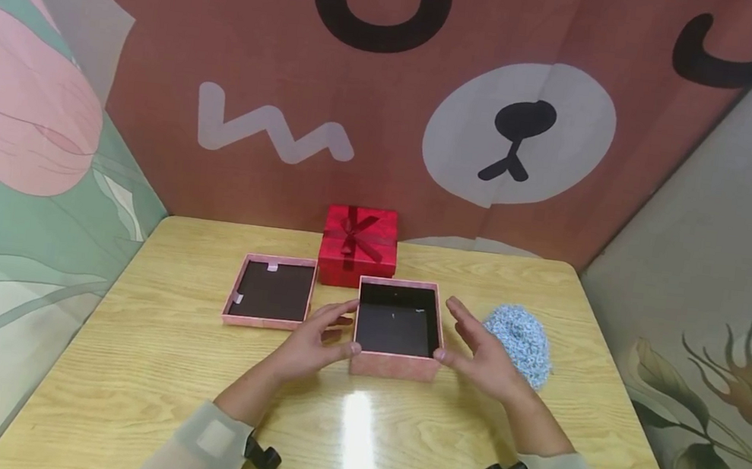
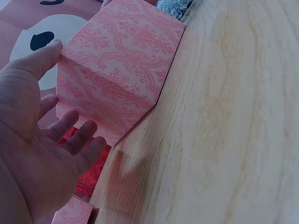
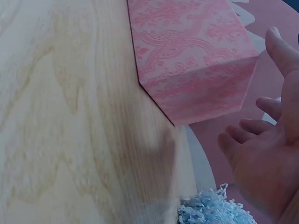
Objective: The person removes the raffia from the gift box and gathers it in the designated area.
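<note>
Pink box [image 1: 394, 367] between left grip [image 1: 308, 345] and right grip [image 1: 489, 361], both spread at its sides: best steadied with light, even pressure.

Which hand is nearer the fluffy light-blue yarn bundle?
Right. The right hand is beside the blue yarn bundle; the left hand is farther off, across the open square pink box.

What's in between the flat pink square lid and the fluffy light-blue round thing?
The head view shows the left hand, then the open pink square box, then the right hand.
</note>
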